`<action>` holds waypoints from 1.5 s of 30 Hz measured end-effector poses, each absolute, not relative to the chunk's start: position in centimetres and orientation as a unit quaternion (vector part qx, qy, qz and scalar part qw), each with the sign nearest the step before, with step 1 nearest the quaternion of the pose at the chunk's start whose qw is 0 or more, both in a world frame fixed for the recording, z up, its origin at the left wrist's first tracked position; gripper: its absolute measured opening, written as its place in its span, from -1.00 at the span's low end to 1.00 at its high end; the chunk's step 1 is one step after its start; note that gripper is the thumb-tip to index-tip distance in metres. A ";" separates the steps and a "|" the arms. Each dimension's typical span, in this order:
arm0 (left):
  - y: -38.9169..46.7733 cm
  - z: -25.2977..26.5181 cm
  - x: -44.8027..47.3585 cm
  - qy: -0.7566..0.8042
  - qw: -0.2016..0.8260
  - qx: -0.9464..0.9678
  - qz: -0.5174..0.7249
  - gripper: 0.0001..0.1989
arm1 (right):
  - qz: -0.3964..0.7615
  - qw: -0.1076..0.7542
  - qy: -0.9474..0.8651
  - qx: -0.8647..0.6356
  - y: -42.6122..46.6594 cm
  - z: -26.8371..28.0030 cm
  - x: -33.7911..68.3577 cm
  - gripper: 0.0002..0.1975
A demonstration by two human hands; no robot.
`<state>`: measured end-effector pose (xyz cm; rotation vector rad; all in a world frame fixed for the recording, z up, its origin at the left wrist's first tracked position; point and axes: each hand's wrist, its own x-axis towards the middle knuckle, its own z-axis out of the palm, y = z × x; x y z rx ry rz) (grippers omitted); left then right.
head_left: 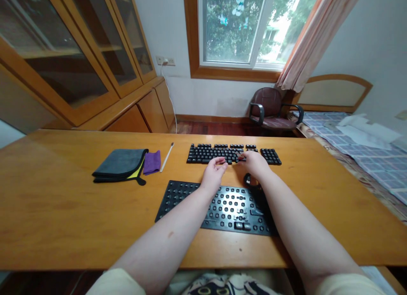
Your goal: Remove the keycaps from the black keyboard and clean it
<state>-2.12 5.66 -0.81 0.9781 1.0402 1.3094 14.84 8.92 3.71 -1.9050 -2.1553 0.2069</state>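
Observation:
A black keyboard base lies near the table's front edge, its key posts bare except for a couple of keycaps at the lower right. Behind it, loose black keycaps are laid out in keyboard order. My right hand reaches into the front rows of these keycaps, thumb and fingers pinched around what looks like a keycap. My left hand hovers between base and keycaps, fingers curled toward the thumb; what they hold, if anything, is too small to tell. A coiled black cable lies beneath my right wrist.
Left on the wooden table are a folded grey cloth, a purple cloth and a thin white brush-like stick. Beyond the table stand a glass-door cabinet, an office chair and a bed.

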 end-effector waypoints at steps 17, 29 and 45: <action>5.9 -1.0 -2.1 0.459 0.563 0.414 0.548 -0.67 | 0.053 0.087 -0.735 -0.670 9.4 1.0 14.0 -0.84; 5.7 -0.6 -2.2 0.468 0.559 0.416 0.543 -0.73 | 0.052 0.192 -0.733 -0.651 9.5 0.9 14.5 -0.81; 4.2 -0.1 -1.9 0.439 0.493 0.592 0.462 -0.83 | 0.425 0.185 -0.705 -0.536 -5.2 3.7 13.1 -0.85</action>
